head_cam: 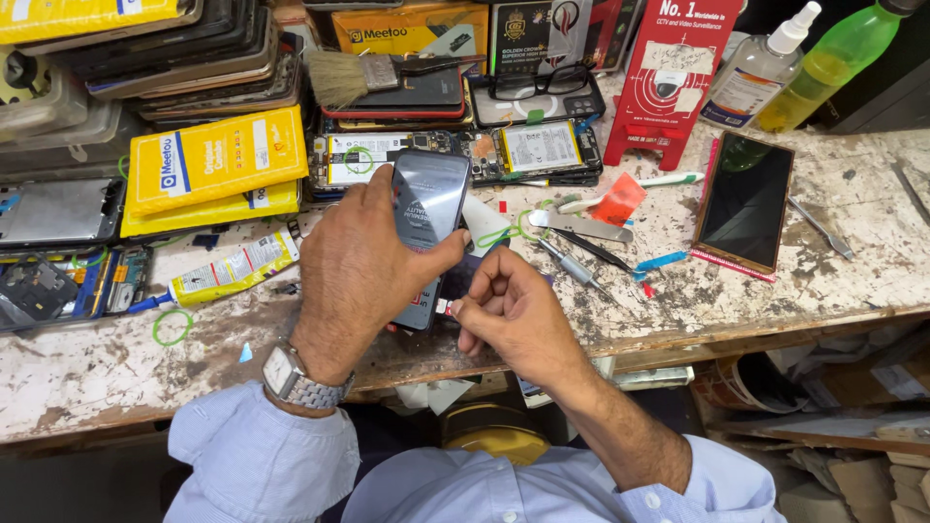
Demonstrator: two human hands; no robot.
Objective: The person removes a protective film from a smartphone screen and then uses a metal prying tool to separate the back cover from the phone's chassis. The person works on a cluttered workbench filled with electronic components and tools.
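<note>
The left hand (360, 263) grips a dark, glossy rectangular phone (426, 218) upright above the front edge of the desk (87, 373), fingers wrapped round its left side and thumb pressed against its right edge. The right hand (511, 315) sits just below and beside it, its fingertips pressed together in a pinch on what looks like a small red-and-white tab (445, 307) at the phone's lower end. Judging by this, a film or sticker is only starting to come off: the phone's face still carries a grey printed sheet, and nothing peeled lies beside it that I can tell.

The desk is a worn wooden top with chipped, stained white paint. Toward its back edge lie opened phones with exposed batteries and boards (455, 153), a bristle brush (351, 76) and a pair of black-framed glasses (538, 82). At the back left corner stand stacked phone frames and trays (184, 48), with flat yellow boxes (215, 167) in front of them and a yellow glue tube (232, 271) near the middle left. Right of centre are tweezers and thin metal tools (581, 254), then a dark-screened phone with a bronze frame (744, 201). At the back right stand a red cardboard display (668, 77), a clear spray bottle (760, 63) and a green bottle (833, 60). Below the desk's right end, cluttered shelves hold cardboard and paper.
</note>
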